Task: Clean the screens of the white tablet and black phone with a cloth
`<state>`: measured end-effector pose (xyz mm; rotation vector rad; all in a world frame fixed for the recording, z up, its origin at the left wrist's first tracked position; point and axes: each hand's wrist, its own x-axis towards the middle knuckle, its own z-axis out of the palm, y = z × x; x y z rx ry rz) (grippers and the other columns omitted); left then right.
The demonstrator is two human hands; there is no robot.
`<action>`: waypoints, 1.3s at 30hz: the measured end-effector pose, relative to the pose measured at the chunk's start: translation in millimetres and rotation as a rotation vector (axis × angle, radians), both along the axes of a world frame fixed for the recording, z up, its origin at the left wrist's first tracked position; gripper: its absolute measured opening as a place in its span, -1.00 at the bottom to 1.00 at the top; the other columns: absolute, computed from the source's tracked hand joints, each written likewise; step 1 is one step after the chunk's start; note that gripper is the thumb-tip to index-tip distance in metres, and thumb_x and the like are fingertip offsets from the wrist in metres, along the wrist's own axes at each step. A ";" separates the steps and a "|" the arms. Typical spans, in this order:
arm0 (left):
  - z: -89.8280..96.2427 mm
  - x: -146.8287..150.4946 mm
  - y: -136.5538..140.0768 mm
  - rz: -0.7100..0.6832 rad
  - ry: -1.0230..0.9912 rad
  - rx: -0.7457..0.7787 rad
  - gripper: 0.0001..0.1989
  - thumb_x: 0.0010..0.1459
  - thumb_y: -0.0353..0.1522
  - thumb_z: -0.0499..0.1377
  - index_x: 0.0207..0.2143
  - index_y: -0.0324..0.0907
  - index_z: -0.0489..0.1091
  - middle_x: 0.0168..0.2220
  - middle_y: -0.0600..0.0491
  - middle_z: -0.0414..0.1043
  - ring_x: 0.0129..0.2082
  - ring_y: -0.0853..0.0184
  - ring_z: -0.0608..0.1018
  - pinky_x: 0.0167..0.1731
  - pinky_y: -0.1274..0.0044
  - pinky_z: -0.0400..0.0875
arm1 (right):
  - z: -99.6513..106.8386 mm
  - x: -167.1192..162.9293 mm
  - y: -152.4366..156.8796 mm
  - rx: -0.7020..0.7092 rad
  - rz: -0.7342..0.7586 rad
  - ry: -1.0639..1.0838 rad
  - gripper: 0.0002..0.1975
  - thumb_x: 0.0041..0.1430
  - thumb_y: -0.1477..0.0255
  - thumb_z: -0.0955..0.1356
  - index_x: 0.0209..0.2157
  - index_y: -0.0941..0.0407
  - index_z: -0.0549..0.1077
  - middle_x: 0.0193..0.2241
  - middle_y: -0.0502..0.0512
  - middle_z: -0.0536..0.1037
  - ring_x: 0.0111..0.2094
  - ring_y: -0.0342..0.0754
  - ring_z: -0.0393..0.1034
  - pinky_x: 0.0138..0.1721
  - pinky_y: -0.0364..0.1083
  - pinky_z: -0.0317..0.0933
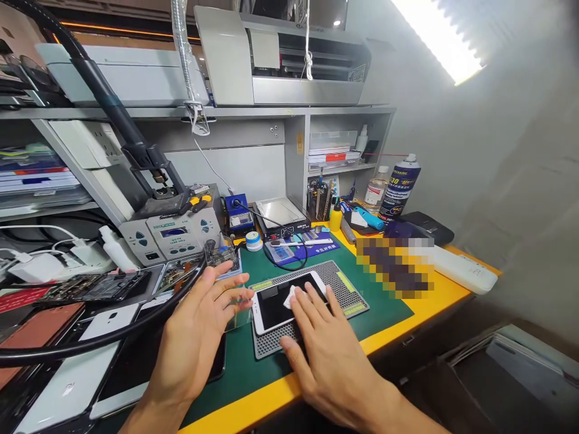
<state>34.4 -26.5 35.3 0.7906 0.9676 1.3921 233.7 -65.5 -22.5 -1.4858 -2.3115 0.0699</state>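
A white-framed smartphone (pixel 272 310) with a black screen lies face up on a grey perforated pad (pixel 274 343). My right hand (pixel 328 343) lies over the phone, its fingertips pressing a small white wipe (pixel 290 297) onto the screen. At the phone's left end, my left hand (pixel 199 328) is raised with its fingers apart and slightly curved. Faint edges of a clear sheet (pixel 239 318) show beside those fingers; whether they touch it I cannot tell. Part of the wipe is hidden under my right fingers.
Several phones and phone parts (pixel 81 367) lie at left, crossed by a black hose (pixel 136 328). A rework station (pixel 174 236), soldering iron stand (pixel 239 214) and heating plate (pixel 280 217) stand behind the green mat (pixel 384 313). A spray can (pixel 398 190) stands at right.
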 end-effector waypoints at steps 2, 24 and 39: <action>-0.6 -0.9 0.9 0.002 0.001 0.003 -0.56 0.30 -0.13 0.12 0.09 -0.22 0.37 -0.12 -0.16 0.56 -0.19 0.16 0.61 -0.15 0.35 0.55 | -0.2 -20.6 -0.2 -0.016 0.105 0.046 -0.36 0.44 0.14 0.16 0.37 0.24 0.19 0.40 0.24 0.09 0.44 0.26 -0.14 0.42 0.34 -0.28; -2.9 -2.3 3.9 0.073 -0.010 0.064 -0.48 0.26 -0.07 0.16 0.10 -0.24 0.34 -0.13 -0.14 0.54 -0.23 0.19 0.58 -0.16 0.35 0.48 | 6.7 -26.0 36.6 0.001 0.094 -0.068 -0.43 0.49 0.19 0.07 0.34 0.17 0.26 0.37 0.22 0.21 0.42 0.28 -0.07 0.39 0.40 -0.28; 0.3 -7.0 3.8 -0.018 -0.129 0.083 -0.57 0.33 -0.17 0.06 0.06 -0.32 0.36 -0.17 -0.22 0.54 -0.30 0.19 0.60 -0.24 0.37 0.52 | -2.1 -16.0 12.4 0.146 0.330 -0.007 -0.56 0.49 0.34 0.14 0.26 0.15 0.35 0.28 0.14 0.39 0.37 0.19 0.09 0.42 0.32 -0.29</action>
